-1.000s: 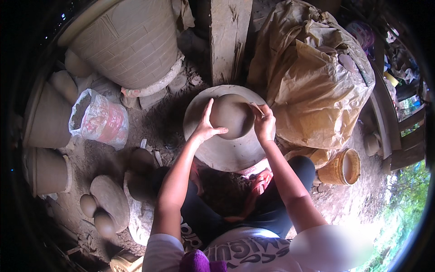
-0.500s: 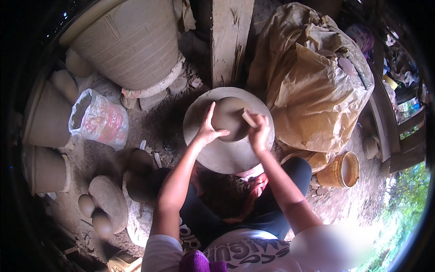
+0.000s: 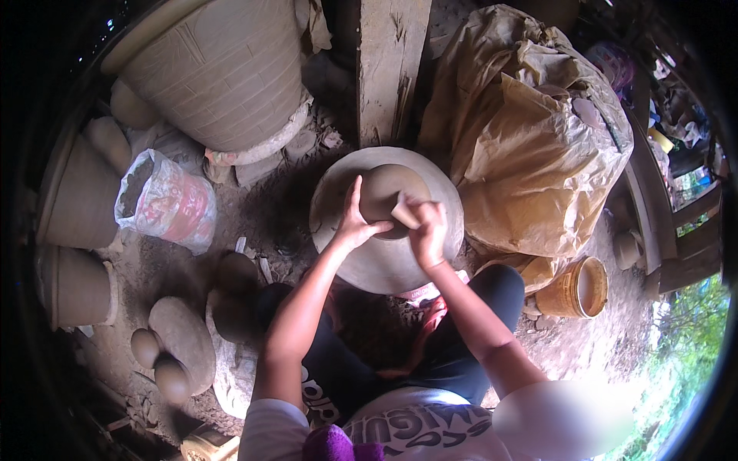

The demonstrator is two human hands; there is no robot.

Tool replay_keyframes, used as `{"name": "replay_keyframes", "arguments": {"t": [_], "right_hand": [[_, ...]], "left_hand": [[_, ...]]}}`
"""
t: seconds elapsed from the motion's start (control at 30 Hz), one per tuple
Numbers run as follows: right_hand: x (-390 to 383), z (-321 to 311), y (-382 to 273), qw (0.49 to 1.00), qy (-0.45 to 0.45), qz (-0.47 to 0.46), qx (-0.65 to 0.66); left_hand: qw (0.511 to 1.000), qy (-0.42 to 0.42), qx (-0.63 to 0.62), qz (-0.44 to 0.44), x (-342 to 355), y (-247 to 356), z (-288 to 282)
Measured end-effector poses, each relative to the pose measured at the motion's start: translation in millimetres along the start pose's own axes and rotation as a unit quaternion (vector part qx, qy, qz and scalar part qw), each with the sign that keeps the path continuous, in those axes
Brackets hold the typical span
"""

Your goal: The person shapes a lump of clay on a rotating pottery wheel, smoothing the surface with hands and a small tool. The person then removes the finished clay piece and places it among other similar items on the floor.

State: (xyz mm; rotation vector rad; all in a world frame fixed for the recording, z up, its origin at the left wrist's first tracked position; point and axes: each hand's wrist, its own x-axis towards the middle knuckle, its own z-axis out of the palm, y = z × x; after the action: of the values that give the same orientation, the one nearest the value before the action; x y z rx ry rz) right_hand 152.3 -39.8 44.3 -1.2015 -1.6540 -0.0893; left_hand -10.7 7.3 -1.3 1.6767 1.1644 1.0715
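A: Hand status?
B: Left hand: spread against the round clay form on the wheel disc. Right hand: closed around a flat scraper.
A: Surroundings?
B: Wooden post beyond; brown sheeting and bucket right.

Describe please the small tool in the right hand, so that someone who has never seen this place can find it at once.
Just below the wooden plank at the top centre is a wide grey disc carrying a rounded clay form. At that form's lower right, the right hand holds the tool. It is pale, flat and straight-edged, unlike the darker, rounded clay beside it.
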Motion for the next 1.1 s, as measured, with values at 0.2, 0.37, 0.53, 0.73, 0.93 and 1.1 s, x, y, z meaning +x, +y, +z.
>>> {"name": "replay_keyframes", "arguments": {"t": [0.2, 0.37, 0.53, 0.73, 0.93, 1.1], "right_hand": [[-6.5, -4.6, -13.5, 0.997, -0.021, -0.028, 0.071], [14.8, -6.8, 13.9, 0.991, 0.004, 0.136, -0.016], [-22.9, 2.7, -24.1, 0.992, -0.07, -0.085, 0.068], [13.3, -10.8, 9.6, 0.982, 0.041, 0.182, 0.019], [-25.0, 4.8, -15.7, 0.998, -0.046, -0.05, -0.007], [-5.0, -8.1, -1.4, 0.999, 0.001, 0.032, 0.021]], "left_hand": [[1.0, -0.019, -0.005, 0.017, -0.8, -1.1, -7.3], [0.999, -0.04, -0.019, -0.01, 0.7, 1.4, -11.2], [0.998, 0.028, 0.051, -0.004, -8.5, 3.0, 6.3], [0.998, -0.034, -0.051, -0.001, 2.5, -2.8, -10.3], [0.999, 0.042, 0.024, -0.016, -6.3, 0.5, 10.9], [0.998, -0.037, -0.054, -0.003, -0.1, 3.7, -8.8]]}}
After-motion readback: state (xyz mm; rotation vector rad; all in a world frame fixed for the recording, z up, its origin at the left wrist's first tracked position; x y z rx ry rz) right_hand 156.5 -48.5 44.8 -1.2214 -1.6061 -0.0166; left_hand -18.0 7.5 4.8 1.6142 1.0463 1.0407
